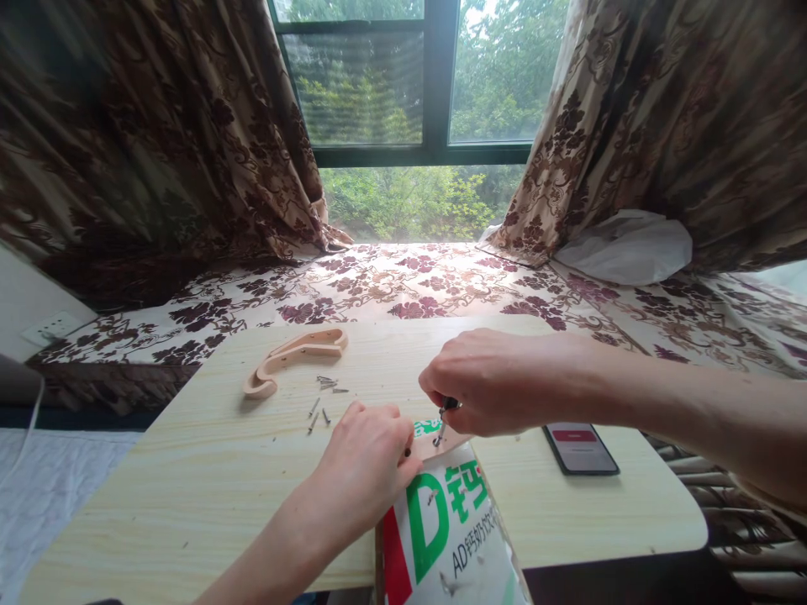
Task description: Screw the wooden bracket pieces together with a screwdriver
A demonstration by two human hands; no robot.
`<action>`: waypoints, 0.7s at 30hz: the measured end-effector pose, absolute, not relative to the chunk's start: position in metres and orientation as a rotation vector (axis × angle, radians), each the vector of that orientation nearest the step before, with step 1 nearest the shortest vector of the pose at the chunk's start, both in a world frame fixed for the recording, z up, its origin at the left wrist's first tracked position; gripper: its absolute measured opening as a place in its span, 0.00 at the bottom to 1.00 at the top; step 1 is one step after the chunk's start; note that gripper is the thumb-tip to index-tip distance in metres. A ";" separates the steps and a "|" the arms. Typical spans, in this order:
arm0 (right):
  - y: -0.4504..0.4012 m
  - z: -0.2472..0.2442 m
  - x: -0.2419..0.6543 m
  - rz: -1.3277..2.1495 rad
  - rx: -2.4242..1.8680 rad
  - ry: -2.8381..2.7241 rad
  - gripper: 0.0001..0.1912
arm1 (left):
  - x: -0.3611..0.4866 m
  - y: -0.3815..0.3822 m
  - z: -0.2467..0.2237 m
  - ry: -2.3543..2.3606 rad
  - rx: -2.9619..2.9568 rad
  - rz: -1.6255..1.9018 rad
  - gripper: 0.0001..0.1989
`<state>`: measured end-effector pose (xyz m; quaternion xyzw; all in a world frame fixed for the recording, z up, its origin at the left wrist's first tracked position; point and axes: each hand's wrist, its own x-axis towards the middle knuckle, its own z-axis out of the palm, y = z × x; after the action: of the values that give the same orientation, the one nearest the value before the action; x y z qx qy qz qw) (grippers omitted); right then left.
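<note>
My right hand (pixel 488 382) is closed around a screwdriver (pixel 449 405) with a dark handle, its shaft pointing down. The tip meets a small dark screw (pixel 436 441) in a flat tan wooden piece (pixel 432 454). My left hand (pixel 371 449) grips the left side of this piece, and its fingers hide part of it. Underneath lies a white, green and red printed carton (pixel 466 538). A curved tan wooden part (pixel 296 353) rests on the table further back to the left. Several loose screws (pixel 326 382) are scattered between it and my left hand.
The pale wood-grain table (pixel 252 496) has a rounded right corner. A phone (pixel 581 448) with a lit screen lies under my right forearm. Beyond is a ledge with a floral cloth (pixel 403 281), a white plastic bag (pixel 630 248) and curtains (pixel 580 126) beside the window.
</note>
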<state>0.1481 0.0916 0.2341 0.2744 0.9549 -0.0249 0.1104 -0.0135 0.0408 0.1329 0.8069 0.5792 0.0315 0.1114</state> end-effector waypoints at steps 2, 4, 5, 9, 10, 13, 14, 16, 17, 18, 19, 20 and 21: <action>0.092 0.236 0.147 -0.095 0.788 2.763 0.05 | -0.016 0.040 0.134 1.694 2.350 0.099 0.08; 0.092 0.238 0.147 -0.116 0.778 2.731 0.04 | -0.022 0.039 0.135 1.682 2.332 0.121 0.05; 0.091 0.238 0.148 -0.117 0.776 2.729 0.03 | -0.026 0.038 0.135 1.676 2.311 0.146 0.08; 0.089 0.234 0.154 -0.098 0.770 2.778 0.04 | -0.044 0.029 0.127 1.665 2.146 0.307 0.17; 0.088 0.233 0.156 -0.102 0.778 2.795 0.06 | -0.047 0.027 0.124 1.664 2.105 0.322 0.15; 0.088 0.228 0.162 -0.157 0.814 2.832 0.07 | -0.051 0.022 0.118 1.636 2.045 0.339 0.09; 0.088 0.228 0.164 -0.175 0.831 2.833 0.07 | -0.051 0.022 0.117 1.623 2.037 0.348 0.09; 0.088 0.227 0.168 -0.182 0.863 2.829 0.07 | -0.051 0.023 0.115 1.601 2.031 0.359 0.10; 0.089 0.227 0.170 -0.177 0.870 2.829 0.06 | -0.051 0.024 0.113 1.589 2.040 0.365 0.09; 0.090 0.227 0.171 -0.167 0.877 2.833 0.06 | -0.052 0.025 0.111 1.575 2.061 0.384 0.09; 0.092 0.227 0.173 -0.161 0.881 2.846 0.06 | -0.053 0.027 0.110 1.556 2.091 0.417 0.08; 0.094 0.227 0.175 -0.160 0.887 2.863 0.07 | -0.054 0.028 0.108 1.532 2.125 0.462 0.09; 0.096 0.227 0.176 -0.160 0.900 2.883 0.09 | -0.054 0.028 0.106 1.507 2.156 0.508 0.09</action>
<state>0.1765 0.0963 0.2266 0.2972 0.9515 -0.0528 0.0587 -0.0545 0.0283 0.1059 0.7834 0.5475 0.1847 0.2290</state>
